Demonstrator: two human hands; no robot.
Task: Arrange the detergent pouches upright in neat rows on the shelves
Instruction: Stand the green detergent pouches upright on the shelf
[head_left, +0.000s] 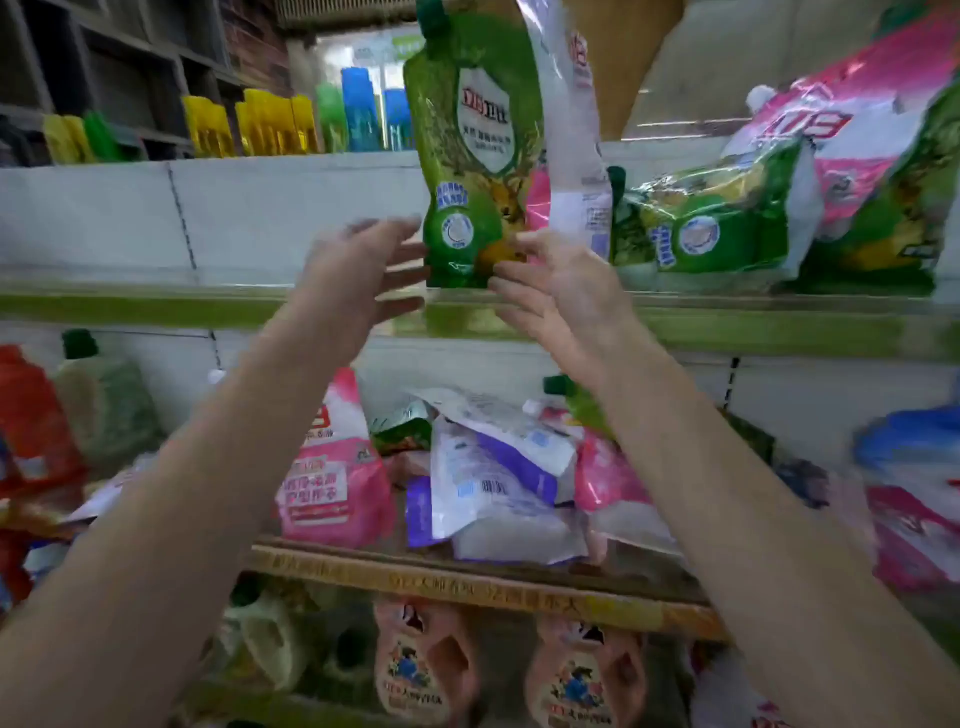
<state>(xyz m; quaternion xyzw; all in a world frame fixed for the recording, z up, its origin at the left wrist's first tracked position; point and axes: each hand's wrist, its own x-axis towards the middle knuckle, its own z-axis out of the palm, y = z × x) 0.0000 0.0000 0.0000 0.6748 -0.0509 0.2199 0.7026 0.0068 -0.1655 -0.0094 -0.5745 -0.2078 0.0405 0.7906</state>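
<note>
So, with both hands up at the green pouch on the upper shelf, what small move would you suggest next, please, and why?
Probably steady the green pouch between the left hand and right hand and square its base on the upper shelf. It stands upright at the front edge, both hands look open beside it, and the pouches to its right lie toppled.

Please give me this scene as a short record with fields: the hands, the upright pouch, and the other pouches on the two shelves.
left hand: open, fingers spread, beside the green pouch
right hand: open, fingertips at the pouch's lower front
green pouch: upright on the upper shelf
upper shelf, right side: green and pink pouches lying tumbled
lower shelf: pink pouch upright, a white and purple pouch flat in a heap
</note>
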